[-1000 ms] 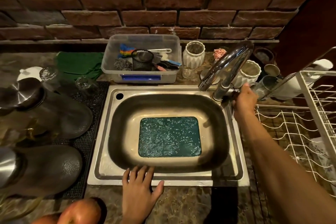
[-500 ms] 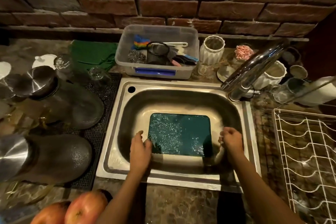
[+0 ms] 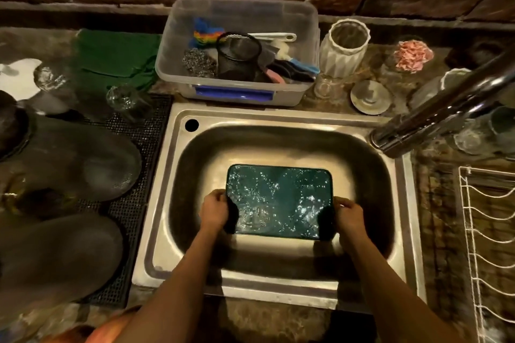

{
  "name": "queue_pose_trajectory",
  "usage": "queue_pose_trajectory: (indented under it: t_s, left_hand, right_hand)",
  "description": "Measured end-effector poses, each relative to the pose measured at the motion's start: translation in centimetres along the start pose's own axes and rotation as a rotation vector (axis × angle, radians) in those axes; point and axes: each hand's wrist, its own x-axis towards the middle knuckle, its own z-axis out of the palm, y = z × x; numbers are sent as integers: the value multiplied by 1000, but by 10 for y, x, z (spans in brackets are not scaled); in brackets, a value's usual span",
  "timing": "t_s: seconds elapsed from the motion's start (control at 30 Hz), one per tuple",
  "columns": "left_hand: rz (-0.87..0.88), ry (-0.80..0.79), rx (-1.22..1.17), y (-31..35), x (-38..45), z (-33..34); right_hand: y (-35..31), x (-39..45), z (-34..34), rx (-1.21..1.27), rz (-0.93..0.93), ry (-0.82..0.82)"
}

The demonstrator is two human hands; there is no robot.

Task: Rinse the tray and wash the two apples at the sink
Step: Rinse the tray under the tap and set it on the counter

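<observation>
A dark green tray [image 3: 278, 200], wet and covered in water drops, is in the steel sink [image 3: 161, 203]. My left hand [image 3: 214, 210] grips its left edge and my right hand [image 3: 348, 213] grips its right edge. The near side looks raised a little off the sink floor. A red apple [image 3: 110, 327] shows at the bottom left on the counter, partly hidden behind my left forearm; a second apple [image 3: 69, 335] beside it is mostly cut off by the frame. The chrome tap [image 3: 434, 114] reaches in from the right, with no water running from it.
Behind the sink stands a clear plastic box [image 3: 239, 47] of scrubbers and brushes, with a white ribbed vase [image 3: 344, 47] to its right. Upturned glass bowls [image 3: 72, 159] lie on a black mat at the left. A white wire dish rack [image 3: 490, 245] stands at the right.
My right hand left the tap handle and my left hand left the sink's front rim. Both went down into the sink and closed on the tray's two short edges.
</observation>
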Motion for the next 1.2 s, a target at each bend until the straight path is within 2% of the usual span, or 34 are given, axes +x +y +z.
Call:
queue_pose_trajectory:
  t_s: [0.13,0.6,0.9,1.1,1.2]
  left_hand:
    - [-57,21,-90,-25,22,10]
    - [-74,10,-168,17,-23,-7]
    - [-100,-12,-184,35,-41,-31]
    - [-97,-48,-232,52,-55,-57]
    - [-97,-71,-278,58,-66,-69]
  right_hand:
    - [-1,-2,7,22,-20,0]
    - [-1,6,-3,-54,-45,-2]
    - [-23,-12,-25,-156,-27,-56]
    - [-45,-33,-40,-92,-15,-85]
    - [-54,-45,-48,-60,15,-150]
